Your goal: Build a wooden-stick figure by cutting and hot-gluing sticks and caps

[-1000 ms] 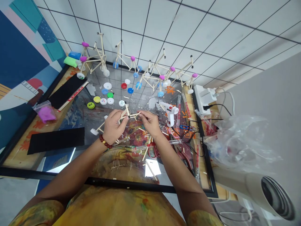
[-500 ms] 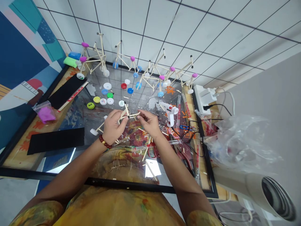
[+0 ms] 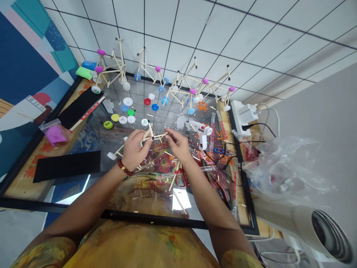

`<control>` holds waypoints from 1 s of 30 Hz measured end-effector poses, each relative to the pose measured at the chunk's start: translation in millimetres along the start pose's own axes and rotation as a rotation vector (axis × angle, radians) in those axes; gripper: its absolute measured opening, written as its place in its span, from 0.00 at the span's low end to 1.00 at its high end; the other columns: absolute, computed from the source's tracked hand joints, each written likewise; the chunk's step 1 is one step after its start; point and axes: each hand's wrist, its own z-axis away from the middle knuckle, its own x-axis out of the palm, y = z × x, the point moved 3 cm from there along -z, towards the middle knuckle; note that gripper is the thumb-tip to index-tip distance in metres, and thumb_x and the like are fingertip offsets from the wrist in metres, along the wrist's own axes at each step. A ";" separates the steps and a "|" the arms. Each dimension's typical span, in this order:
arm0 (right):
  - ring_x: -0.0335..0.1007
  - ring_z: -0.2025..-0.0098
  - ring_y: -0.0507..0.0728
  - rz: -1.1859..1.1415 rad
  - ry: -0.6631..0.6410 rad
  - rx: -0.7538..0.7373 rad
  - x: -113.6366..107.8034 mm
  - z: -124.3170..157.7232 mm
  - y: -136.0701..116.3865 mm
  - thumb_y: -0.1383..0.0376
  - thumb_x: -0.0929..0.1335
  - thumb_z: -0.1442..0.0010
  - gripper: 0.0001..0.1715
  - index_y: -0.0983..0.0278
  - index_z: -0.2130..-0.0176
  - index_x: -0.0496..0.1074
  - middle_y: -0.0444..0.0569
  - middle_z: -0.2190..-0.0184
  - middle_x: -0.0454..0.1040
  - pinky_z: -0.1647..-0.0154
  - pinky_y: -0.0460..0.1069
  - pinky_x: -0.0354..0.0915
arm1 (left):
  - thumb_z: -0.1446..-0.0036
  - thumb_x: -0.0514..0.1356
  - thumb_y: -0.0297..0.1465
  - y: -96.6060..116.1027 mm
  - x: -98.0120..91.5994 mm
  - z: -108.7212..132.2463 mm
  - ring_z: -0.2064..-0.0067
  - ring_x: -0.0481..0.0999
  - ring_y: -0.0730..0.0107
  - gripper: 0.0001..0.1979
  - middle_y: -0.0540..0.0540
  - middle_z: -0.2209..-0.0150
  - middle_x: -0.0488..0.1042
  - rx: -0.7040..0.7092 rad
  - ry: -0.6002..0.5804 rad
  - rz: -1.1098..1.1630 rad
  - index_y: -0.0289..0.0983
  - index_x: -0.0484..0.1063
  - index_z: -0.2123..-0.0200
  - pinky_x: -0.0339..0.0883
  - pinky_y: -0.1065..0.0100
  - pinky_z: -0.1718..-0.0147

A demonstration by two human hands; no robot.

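Note:
My left hand (image 3: 135, 150) is closed around a small model made of pale wooden sticks (image 3: 151, 129), with black tips on some stick ends. White bottle caps (image 3: 112, 156) show as wheels on the model's stick ends, left of that hand. Part of the model is hidden behind my palm and fingers. At its right side, the thumb and forefinger of my right hand (image 3: 179, 149) pinch the end of a thin stick that joins the model. A white hot glue gun (image 3: 203, 133) lies just right of my right hand.
Several finished-looking stick models (image 3: 192, 91) with pink pieces and cap wheels stand along the back. Loose bottle caps (image 3: 131, 119) lie before them. Red-handled scissors (image 3: 182, 179), pliers (image 3: 221, 190), cables and sticks crowd the right. Black strips (image 3: 67, 166) lie left; a power strip (image 3: 241, 115) sits right.

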 end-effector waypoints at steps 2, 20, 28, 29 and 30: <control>0.77 0.56 0.57 0.015 0.007 -0.014 -0.6 -0.6 -1.9 0.60 0.66 0.36 0.16 0.58 0.50 0.78 0.49 0.56 0.80 0.50 0.54 0.72 | 0.39 0.60 0.30 0.4 0.1 0.1 0.57 0.77 0.66 0.06 0.45 0.60 0.77 0.005 0.000 -0.006 0.38 0.75 0.59 0.70 0.67 0.56; 0.73 0.67 0.54 0.059 -0.015 0.018 0.2 -3.4 -8.0 0.57 0.67 0.39 0.13 0.62 0.63 0.79 0.47 0.66 0.79 0.61 0.49 0.68 | 0.38 0.59 0.30 0.3 2.1 1.7 0.57 0.77 0.66 0.06 0.45 0.60 0.78 -0.003 -0.001 -0.005 0.38 0.75 0.59 0.70 0.66 0.56; 0.70 0.70 0.53 -0.007 -0.048 0.097 3.2 -3.7 -3.8 0.56 0.69 0.42 0.13 0.64 0.66 0.76 0.46 0.71 0.76 0.65 0.47 0.67 | 0.38 0.59 0.31 -0.3 3.2 2.5 0.57 0.77 0.66 0.07 0.45 0.60 0.78 -0.022 -0.016 -0.021 0.38 0.75 0.58 0.71 0.66 0.55; 0.70 0.71 0.53 -0.010 -0.048 0.099 3.1 -3.7 -4.6 0.56 0.69 0.42 0.13 0.64 0.67 0.76 0.45 0.72 0.76 0.65 0.47 0.66 | 0.38 0.59 0.31 0.0 3.0 2.5 0.57 0.77 0.66 0.07 0.45 0.60 0.78 -0.016 -0.016 -0.017 0.38 0.75 0.58 0.71 0.66 0.55; 0.69 0.71 0.52 -0.013 -0.049 0.100 2.9 -3.7 -5.5 0.57 0.69 0.42 0.13 0.64 0.67 0.76 0.45 0.72 0.76 0.65 0.47 0.66 | 0.38 0.59 0.30 0.4 2.8 2.4 0.57 0.77 0.66 0.07 0.45 0.60 0.78 -0.009 -0.015 -0.012 0.38 0.75 0.58 0.70 0.66 0.55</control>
